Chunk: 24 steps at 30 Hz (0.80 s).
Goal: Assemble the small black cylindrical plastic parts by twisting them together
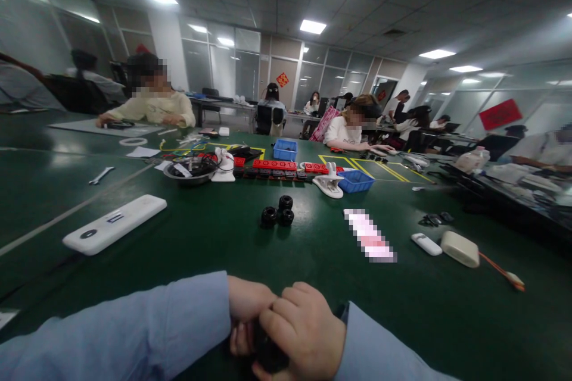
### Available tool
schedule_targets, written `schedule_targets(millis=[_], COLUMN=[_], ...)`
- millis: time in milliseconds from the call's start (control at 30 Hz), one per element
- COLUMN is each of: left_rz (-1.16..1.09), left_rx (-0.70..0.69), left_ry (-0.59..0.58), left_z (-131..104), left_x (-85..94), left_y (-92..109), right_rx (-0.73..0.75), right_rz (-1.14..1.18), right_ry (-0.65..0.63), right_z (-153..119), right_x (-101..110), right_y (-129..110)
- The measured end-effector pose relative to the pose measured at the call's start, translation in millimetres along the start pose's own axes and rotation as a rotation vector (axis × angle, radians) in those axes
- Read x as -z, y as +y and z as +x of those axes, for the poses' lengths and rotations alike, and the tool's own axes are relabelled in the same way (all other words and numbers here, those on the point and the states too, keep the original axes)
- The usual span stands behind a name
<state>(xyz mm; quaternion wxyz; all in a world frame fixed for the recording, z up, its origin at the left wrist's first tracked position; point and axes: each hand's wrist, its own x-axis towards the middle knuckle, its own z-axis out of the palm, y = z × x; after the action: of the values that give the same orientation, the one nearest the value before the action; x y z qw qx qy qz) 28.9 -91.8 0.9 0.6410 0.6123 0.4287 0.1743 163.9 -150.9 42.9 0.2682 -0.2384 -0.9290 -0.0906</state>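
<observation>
Close to the bottom of the head view, both my hands are closed together around a black wheel (269, 352), which looks like a knobbly toy tyre and is mostly hidden. My left hand (249, 300) is bent down over it, its curled fingertips showing at the left side. My right hand (304, 328) wraps it from the right, fingers folded over the top and touching my left hand. Three similar black wheels (286, 216) stand in a small cluster on the green table (214, 238), farther out from my hands.
A white oblong device (116, 223) lies left, with a wrench (102, 175) beyond. Farther back are a cable-filled bowl (190, 177), red power strips (274, 168), a white clip lamp (329, 181) and a blue basket (355, 181). A beige box (460, 249) sits right. People sit across.
</observation>
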Motion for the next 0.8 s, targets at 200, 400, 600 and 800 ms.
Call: schedule_targets(millis=[200,400,600,800], left_rz=[-0.226,0.091,0.803,0.958], left_rx=[0.413,-0.325,-0.372,-0.355], left_ry=[-0.488,-0.018,0.270,0.366], left_z=[-14.0,-15.2,-17.2,-12.8], left_x=[-6.7,2.8,0.1,-4.3], left_y=[31.0,27.9,28.4,28.3], right_rx=[-0.344,-0.764,-0.997,-1.111], right_rz=[0.250,0.471,0.456,0.316], right_ry=[0.136,0.006,-0.104,-0.202], right_z=[-7.0,-7.5,-6.6,-1.9], right_x=[3.7,5.5,-10.6,-12.4], right_y=[19.4,36.5,43.7,41.8])
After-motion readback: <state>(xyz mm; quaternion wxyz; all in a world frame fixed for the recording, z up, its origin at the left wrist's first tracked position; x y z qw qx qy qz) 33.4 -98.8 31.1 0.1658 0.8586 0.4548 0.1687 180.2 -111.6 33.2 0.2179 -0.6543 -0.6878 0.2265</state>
